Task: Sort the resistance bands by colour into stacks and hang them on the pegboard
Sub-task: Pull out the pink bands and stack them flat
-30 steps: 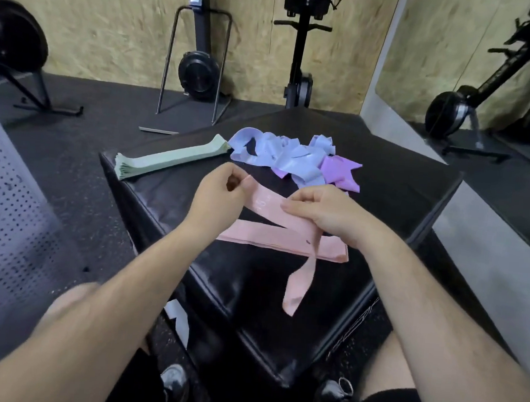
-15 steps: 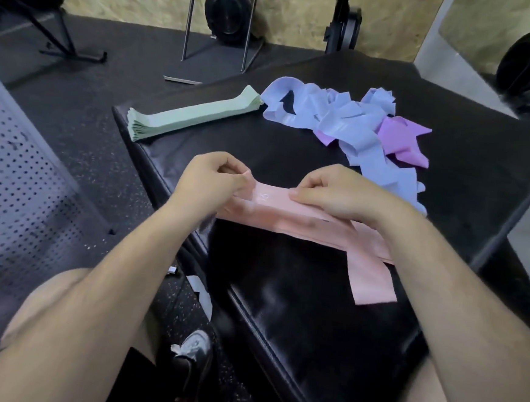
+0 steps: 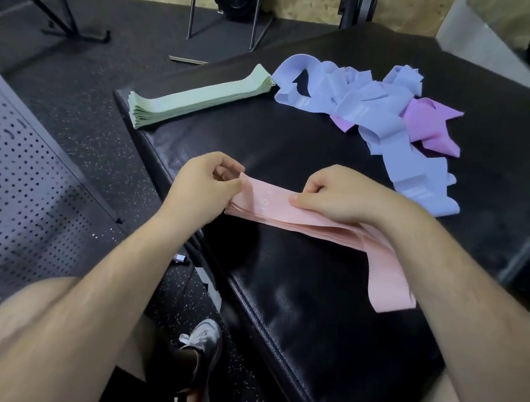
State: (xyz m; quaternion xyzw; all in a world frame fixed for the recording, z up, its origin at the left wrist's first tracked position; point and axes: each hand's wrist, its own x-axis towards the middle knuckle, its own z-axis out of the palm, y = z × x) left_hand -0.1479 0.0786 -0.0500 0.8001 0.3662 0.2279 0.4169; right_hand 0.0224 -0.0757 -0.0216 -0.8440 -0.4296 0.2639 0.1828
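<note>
Shiny black vinyl is covering the soft padded box point(image 3: 311, 315) you are working on. Your left hand point(image 3: 205, 183) is pinching one end of the flat pink bands point(image 3: 288, 215). Your right hand point(image 3: 337, 197) is pinching the top band near the middle of that pile. Thin green bands point(image 3: 198, 100) are lying in a neat stack by the far left edge. Floppy blue bands point(image 3: 360, 106) are lying tangled over crumpled purple bands point(image 3: 434, 125). Grey pegboard point(image 3: 21, 181), dotted with small holes, is sitting at your left.

Left hand point(image 3: 204, 185) and right hand point(image 3: 340, 198) pinch (fingers point(image 3: 314, 185) curled).
</note>
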